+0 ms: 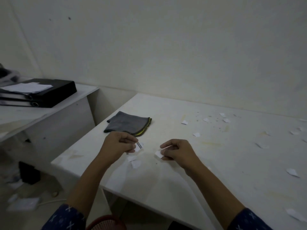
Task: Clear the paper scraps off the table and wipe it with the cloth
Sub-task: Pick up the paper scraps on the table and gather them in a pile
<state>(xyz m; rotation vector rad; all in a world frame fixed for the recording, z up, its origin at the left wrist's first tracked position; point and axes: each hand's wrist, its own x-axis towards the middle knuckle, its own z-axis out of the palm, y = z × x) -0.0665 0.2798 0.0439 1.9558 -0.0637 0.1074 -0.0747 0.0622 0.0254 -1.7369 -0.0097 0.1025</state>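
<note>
My left hand (118, 143) hovers over the white table (207, 171), fingers pinched on a small paper scrap (139, 145). Just to its right, my right hand (177, 151) is closed on another white scrap (158, 154). Two loose scraps (135, 161) lie on the table between and below my hands. Several more scraps (196, 134) are scattered over the right half of the table. A folded grey cloth (127, 124) with a yellow-green edge lies flat just beyond my left hand, near the table's left edge.
A second desk (49, 117) at the left holds stacked black binders (41, 93) with papers on top. A red wire basket (104, 222) sits below the table's front edge. Papers and a white cable (49, 202) lie on the floor. A wall stands behind the table.
</note>
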